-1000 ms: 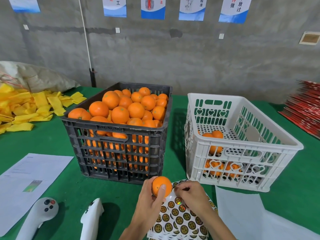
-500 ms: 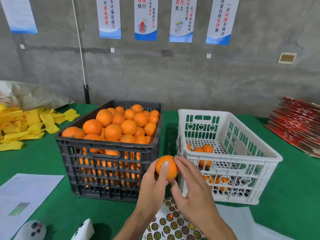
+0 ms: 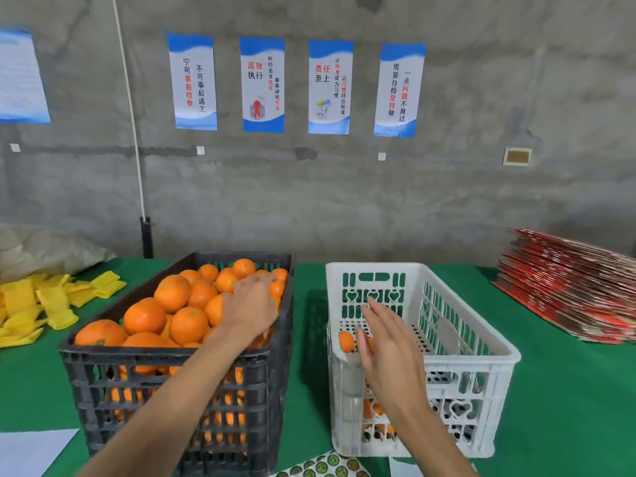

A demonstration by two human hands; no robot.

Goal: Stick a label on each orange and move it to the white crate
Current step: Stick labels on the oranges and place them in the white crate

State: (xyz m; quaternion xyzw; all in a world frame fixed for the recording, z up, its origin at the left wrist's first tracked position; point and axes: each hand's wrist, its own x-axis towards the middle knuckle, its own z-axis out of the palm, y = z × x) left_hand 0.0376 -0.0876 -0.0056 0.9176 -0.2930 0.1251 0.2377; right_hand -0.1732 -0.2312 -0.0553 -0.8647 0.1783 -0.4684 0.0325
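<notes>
A black crate piled with oranges stands on the green table left of centre. My left hand reaches over its right side and rests on top of the oranges, fingers spread; it lifts nothing. Beside it stands the white crate, with several oranges low inside, one orange showing by its left wall. My right hand hovers over the white crate's near left corner, fingers straight and empty. The sheet of round labels peeks in at the bottom edge.
Yellow foam sleeves lie scattered at the far left. A stack of red flat cartons fills the right side. White paper lies at the bottom left corner. A grey concrete wall with posters backs the table.
The orange that my left hand held in front of the crates is gone from both hands. My left hand moved onto the black crate's oranges, my right hand over the white crate. The view tilted up.
</notes>
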